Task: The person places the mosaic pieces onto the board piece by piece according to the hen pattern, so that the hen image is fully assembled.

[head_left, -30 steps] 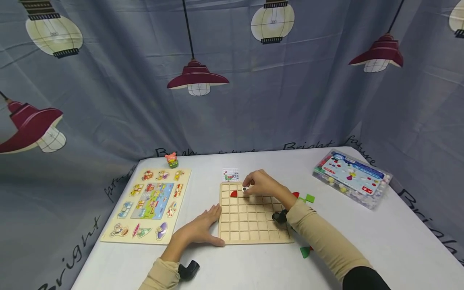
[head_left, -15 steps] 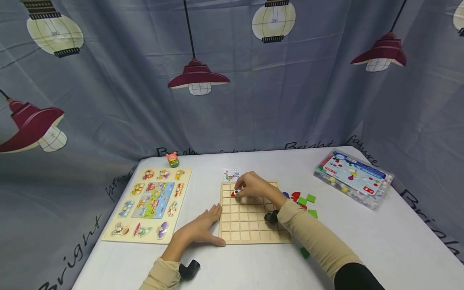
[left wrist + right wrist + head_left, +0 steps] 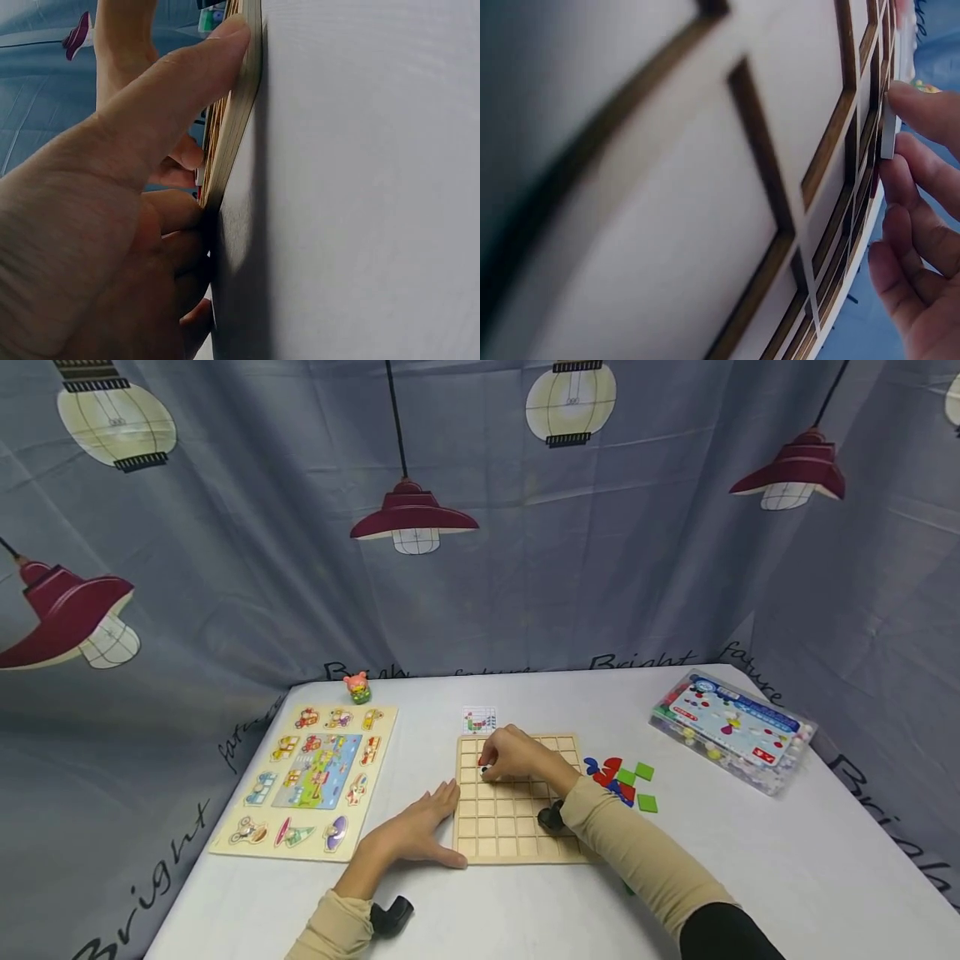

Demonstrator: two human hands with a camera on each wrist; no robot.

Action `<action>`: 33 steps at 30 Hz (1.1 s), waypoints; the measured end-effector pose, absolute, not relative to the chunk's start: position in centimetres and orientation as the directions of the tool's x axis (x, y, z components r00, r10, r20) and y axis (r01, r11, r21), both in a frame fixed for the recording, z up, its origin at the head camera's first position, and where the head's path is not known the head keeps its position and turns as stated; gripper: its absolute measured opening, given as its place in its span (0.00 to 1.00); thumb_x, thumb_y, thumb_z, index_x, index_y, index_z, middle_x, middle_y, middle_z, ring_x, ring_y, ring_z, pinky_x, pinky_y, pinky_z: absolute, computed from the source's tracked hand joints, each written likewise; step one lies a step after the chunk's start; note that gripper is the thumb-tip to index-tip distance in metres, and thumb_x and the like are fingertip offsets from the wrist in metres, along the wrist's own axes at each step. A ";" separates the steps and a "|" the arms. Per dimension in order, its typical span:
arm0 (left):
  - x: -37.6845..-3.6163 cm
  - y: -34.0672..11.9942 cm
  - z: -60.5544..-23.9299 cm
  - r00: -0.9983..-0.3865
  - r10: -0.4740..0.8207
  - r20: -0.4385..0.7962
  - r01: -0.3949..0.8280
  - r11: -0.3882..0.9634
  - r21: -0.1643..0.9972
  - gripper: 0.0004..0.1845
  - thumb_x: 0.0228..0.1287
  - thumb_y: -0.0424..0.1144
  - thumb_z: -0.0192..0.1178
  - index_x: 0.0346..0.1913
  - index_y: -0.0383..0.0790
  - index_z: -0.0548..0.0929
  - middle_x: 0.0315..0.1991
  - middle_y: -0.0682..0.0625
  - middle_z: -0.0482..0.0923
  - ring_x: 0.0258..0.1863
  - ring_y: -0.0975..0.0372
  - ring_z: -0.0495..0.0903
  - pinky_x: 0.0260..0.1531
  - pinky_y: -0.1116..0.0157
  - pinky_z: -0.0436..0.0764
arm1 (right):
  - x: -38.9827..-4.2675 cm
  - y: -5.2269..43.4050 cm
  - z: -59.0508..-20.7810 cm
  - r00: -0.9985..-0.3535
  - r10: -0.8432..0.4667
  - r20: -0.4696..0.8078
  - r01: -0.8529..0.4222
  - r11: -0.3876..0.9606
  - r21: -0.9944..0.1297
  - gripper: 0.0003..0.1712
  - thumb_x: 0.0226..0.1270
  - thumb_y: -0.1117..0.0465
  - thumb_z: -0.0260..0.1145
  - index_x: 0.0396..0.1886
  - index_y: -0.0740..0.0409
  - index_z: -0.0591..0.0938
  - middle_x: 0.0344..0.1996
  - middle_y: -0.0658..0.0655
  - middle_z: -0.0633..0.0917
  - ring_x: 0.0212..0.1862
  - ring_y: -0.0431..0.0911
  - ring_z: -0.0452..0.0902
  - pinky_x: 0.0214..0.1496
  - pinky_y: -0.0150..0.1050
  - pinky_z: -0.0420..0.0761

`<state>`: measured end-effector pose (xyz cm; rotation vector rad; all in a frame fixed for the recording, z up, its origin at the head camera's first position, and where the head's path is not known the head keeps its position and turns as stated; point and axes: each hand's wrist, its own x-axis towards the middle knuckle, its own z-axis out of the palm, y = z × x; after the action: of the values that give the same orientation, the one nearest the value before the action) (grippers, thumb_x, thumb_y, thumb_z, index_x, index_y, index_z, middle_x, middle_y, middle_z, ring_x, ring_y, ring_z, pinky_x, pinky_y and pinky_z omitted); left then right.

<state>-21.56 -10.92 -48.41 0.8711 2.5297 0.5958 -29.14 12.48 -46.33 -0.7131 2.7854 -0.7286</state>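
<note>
My right hand (image 3: 517,754) is over the upper left of the wooden grid board (image 3: 495,827). Between its thumb and fingertips it pinches a small white tile (image 3: 889,135) with black marks, close over the cells in the right wrist view. A red piece (image 3: 482,760) lies in a cell right by those fingertips, mostly covered by them. Along the board's left edge rests my left hand (image 3: 416,833), fingers extended. Its thumb (image 3: 187,75) presses on the board's rim in the left wrist view.
Red, blue and green pieces (image 3: 626,775) lie right of the board. A small pattern card (image 3: 479,720) sits behind it. To the left is a picture puzzle board (image 3: 258,814), with a pig figurine (image 3: 357,687) beyond. A clear plastic case (image 3: 731,727) stands at the back right.
My right hand has carried the white tile leftward and slightly nearer over the board, from right of the red piece to beside it. My left hand has stayed in place.
</note>
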 end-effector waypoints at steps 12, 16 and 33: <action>-21.4 -11.0 -48.3 -0.724 0.652 -0.226 0.479 0.711 0.515 0.64 0.45 0.64 0.71 0.76 0.32 0.49 0.79 0.39 0.43 0.79 0.49 0.44 0.78 0.49 0.49 | -29.0 12.1 -46.2 -0.858 -0.511 -0.049 -0.428 0.764 -0.484 0.09 0.48 0.58 0.80 0.28 0.53 0.89 0.26 0.46 0.87 0.28 0.34 0.78 0.33 0.27 0.80; -21.3 -10.9 -48.1 -0.721 0.657 -0.221 0.485 0.706 0.516 0.64 0.45 0.64 0.71 0.76 0.31 0.49 0.78 0.38 0.44 0.79 0.49 0.44 0.77 0.48 0.49 | -29.0 12.2 -46.2 -0.862 -0.502 -0.068 -0.411 0.773 -0.483 0.09 0.48 0.57 0.80 0.29 0.52 0.89 0.26 0.45 0.88 0.28 0.34 0.78 0.33 0.27 0.80; -21.3 -11.0 -48.1 -0.726 0.650 -0.225 0.474 0.710 0.520 0.64 0.45 0.64 0.72 0.76 0.32 0.49 0.79 0.39 0.44 0.79 0.49 0.44 0.77 0.48 0.49 | -28.4 13.6 -45.4 -0.883 -0.468 -0.033 -0.386 0.765 -0.516 0.11 0.49 0.56 0.79 0.31 0.54 0.89 0.27 0.46 0.87 0.28 0.36 0.76 0.32 0.30 0.79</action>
<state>-21.29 -11.00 -48.06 0.8694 2.5231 0.6124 -28.38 13.57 -45.37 -0.6815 2.7994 -0.7658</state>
